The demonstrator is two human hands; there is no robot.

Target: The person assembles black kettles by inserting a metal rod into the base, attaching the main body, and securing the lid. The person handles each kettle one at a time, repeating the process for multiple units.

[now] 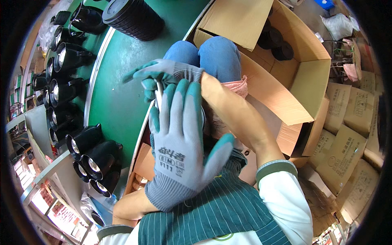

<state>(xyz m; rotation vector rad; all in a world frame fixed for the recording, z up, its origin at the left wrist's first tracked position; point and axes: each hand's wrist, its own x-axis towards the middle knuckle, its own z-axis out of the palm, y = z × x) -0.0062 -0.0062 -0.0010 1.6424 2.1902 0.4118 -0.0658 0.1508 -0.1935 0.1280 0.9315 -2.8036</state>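
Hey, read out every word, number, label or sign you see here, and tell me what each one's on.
Left glove: dark lettering and numbers on the back, large enough to read, but I don't copy printed text.
Stacked boxes, right side: dark print, too small and blurred to read reliably.
I make out no other text.

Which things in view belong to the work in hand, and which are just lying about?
In hand, apparently:
- slim silvery thing, in the gloved right hand
- gloved left hand, open beside it

Lying about, untouched:
- black vessels
- black stack
- open box
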